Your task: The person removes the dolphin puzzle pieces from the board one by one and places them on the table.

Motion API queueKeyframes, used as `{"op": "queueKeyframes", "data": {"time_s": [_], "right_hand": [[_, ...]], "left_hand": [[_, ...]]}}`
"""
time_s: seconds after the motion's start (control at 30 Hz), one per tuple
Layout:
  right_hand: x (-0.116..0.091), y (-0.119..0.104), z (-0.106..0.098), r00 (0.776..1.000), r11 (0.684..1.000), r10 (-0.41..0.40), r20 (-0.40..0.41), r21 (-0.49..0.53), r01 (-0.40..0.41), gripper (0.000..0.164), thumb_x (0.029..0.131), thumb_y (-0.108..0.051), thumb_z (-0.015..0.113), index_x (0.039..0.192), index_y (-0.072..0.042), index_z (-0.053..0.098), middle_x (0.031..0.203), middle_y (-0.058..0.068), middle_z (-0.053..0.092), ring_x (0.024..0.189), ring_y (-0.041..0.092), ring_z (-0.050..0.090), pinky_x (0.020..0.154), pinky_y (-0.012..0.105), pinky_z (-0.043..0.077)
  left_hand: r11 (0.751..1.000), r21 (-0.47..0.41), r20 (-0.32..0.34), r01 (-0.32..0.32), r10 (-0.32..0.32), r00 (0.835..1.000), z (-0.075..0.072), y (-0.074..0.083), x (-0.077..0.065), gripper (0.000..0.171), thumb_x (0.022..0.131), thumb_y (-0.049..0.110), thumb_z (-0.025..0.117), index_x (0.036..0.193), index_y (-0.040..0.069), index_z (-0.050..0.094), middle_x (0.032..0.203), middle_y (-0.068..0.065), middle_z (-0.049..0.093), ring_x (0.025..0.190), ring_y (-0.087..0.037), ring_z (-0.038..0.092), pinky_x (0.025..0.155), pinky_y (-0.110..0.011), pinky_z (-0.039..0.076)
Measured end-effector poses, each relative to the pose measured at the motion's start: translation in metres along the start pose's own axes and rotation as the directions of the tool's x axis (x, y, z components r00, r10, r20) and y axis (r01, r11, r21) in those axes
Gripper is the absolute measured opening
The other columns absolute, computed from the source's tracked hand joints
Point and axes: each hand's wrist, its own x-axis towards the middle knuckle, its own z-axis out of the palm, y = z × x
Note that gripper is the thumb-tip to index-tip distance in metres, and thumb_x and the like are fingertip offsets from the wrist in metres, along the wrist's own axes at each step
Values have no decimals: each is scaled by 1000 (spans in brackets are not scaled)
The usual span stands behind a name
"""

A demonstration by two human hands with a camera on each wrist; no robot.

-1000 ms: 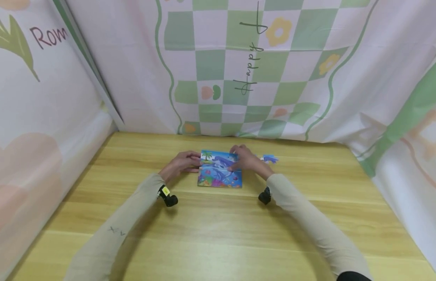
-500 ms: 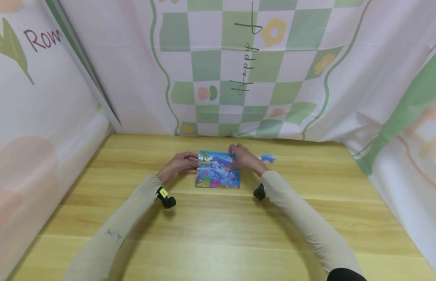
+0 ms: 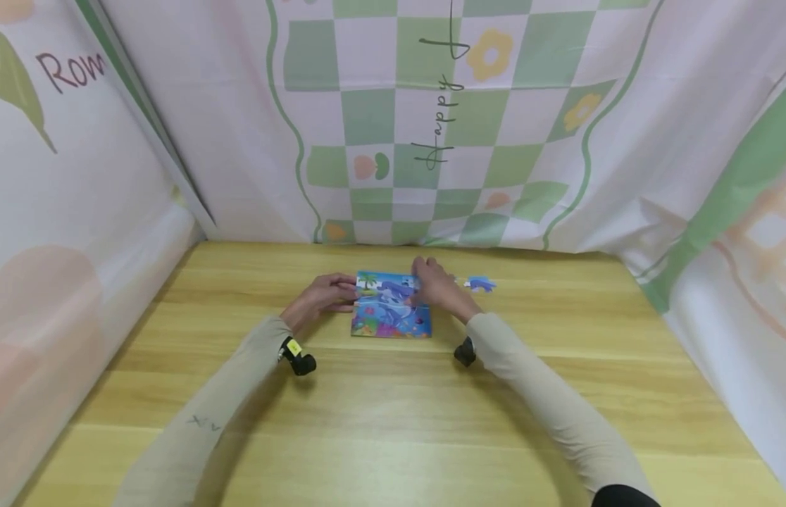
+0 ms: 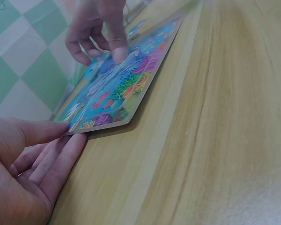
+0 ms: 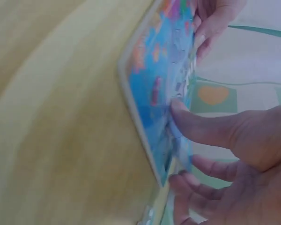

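A colourful jigsaw puzzle board (image 3: 387,320) with dolphins, a palm tree and coral lies on the wooden table. At its left edge my left hand (image 3: 323,294) pinches the board, thumb on top and fingers below, as the left wrist view shows. Over the upper right part of the board is my right hand (image 3: 439,287). Between its thumb and fingers it holds a blue puzzle piece (image 5: 181,149), which looks tilted against the board's surface. The piece is blurred, and in the head view the hand mostly hides it.
Just right of the right hand, a loose blue-and-purple puzzle piece (image 3: 480,284) lies on the table (image 3: 393,422). A checked curtain (image 3: 425,127) hangs behind the table's far edge, with more cloth at both sides.
The right hand shifts slightly at the board's upper right, and its thumb draws back a little. My left hand keeps its grip on the left edge. The whole head view drifts slightly.
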Motion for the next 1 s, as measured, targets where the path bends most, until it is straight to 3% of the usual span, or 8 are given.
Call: {"op": "queueKeyframes", "data": {"time_s": [0.2,0.37,0.47,0.57,0.7,0.9,1.0], "right_hand": [[6,5,4,996,996,-74,-47,45,77,39,99,-6,70,130,4,49,126,24,47,102,33,54,91,48,58],[12,13,3,987,978,-132,-90,151,145,29,97,2,66,123,8,56,121,28,53,104,36,56,92,49,58],[13,20,3,986,953,-125,-111,263,150,25,95,5,64,120,8,59,116,27,60,106,39,60,90,48,60],[11,23,1,990,931,-91,-103,345,121,28,95,3,64,122,7,60,118,26,62,110,39,61,90,45,61],[10,25,-3,995,901,-54,-81,425,83,32,96,2,65,126,9,60,121,27,62,111,37,61,90,39,62],[9,31,-11,999,828,-37,-14,559,39,30,100,4,60,129,13,58,113,23,64,90,22,67,82,29,67],[5,38,-15,999,810,-37,33,587,11,31,103,3,58,132,12,57,112,21,65,85,16,67,82,29,67]], "left_hand": [[1000,-5,-9,-12,12,1000,2,1,-2,50,99,-3,67,146,-5,51,117,-11,64,87,-15,70,88,-28,67],[1000,1,-7,-15,15,1000,1,1,-3,50,99,-2,68,146,-5,51,121,-14,65,88,-15,71,89,-29,67],[1000,18,-3,-16,16,1000,0,1,-3,51,99,-1,68,146,-4,51,129,-19,63,94,-19,72,91,-30,66],[1000,25,-1,-15,15,1000,1,2,-4,51,99,0,68,147,-4,50,134,-21,62,99,-21,72,93,-31,66],[1000,12,-6,-15,15,1000,1,3,-3,51,99,-1,69,146,-4,51,127,-17,64,93,-18,72,91,-30,66],[1000,2,-9,-14,14,1000,1,2,-1,51,98,-2,69,145,-5,51,123,-15,65,88,-16,71,88,-29,67],[1000,9,-7,-6,6,1000,1,0,0,50,98,-2,68,145,-4,51,128,-18,63,90,-18,71,88,-29,67]]}}
